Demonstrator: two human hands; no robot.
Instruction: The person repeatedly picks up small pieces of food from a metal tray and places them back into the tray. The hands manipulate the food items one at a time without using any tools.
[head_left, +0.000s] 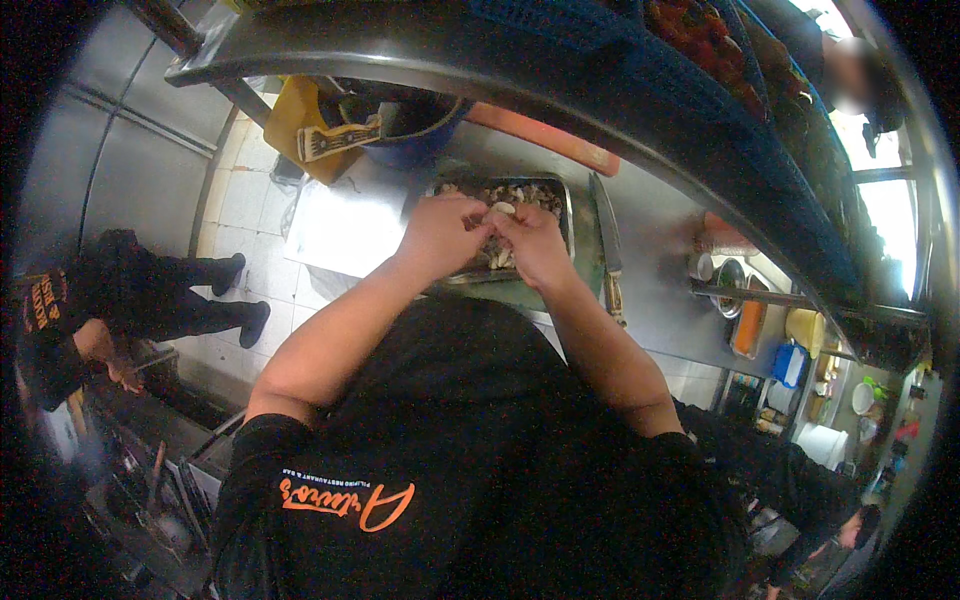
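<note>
Both hands meet above a metal tray (568, 225) of chopped or shredded pale and brown food (501, 259), perhaps meat. Between the thumb and fingers of my right hand (538, 244) is a pale piece of food (502, 208). My left hand (441, 234) has its fingers bent together right beside that piece; whether they also grip it is hidden. Under the tray lies a green cutting board (589, 281). To its right a large knife (609, 229) rests with its handle towards me.
A metal shelf (375, 64) overhangs the steel counter (652, 217). Behind the tray are a blue tub (420, 142), a yellow container (289, 127) and a long orange-red object (544, 135). A white surface (349, 221) adjoins on the left. Other people (150, 292) stand at left, lower right and beyond the shelf.
</note>
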